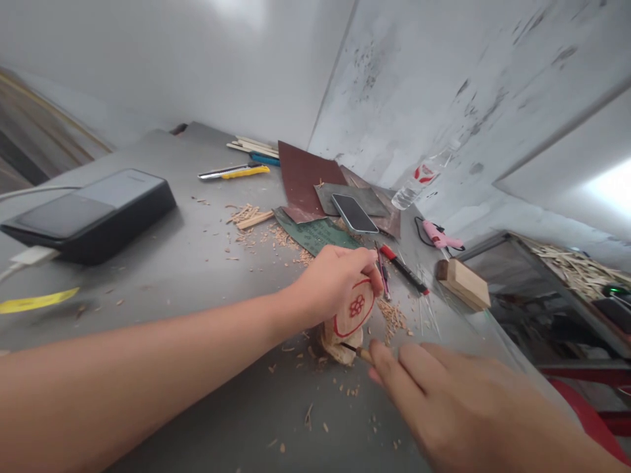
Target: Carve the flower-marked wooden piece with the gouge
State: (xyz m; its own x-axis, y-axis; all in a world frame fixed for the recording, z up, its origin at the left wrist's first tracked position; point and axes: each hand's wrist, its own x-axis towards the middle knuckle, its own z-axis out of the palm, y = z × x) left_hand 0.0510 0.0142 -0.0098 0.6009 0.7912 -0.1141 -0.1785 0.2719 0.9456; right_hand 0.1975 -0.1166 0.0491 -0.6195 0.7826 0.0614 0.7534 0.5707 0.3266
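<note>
Near the middle of the table stands a pale carved wood block (352, 315), its face marked with a red oval outline and a small red flower. My left hand (340, 279) grips the block from behind and its left side, fingers curled over the top edge. Closed round the wooden handle of a carving tool (363, 355), my right hand (434, 387) is at the lower right of the block. The tool's dark metal tip touches the cut wood near the base. Wood chips lie around the block.
Behind are sandpaper sheets (305, 180), a smartphone (355, 213), a yellow utility knife (245, 171) and a red-black marker (404, 269). Right stand a water bottle (419, 184), pink glue gun (438, 235) and wooden block (463, 284). A black device (93, 210) sits left.
</note>
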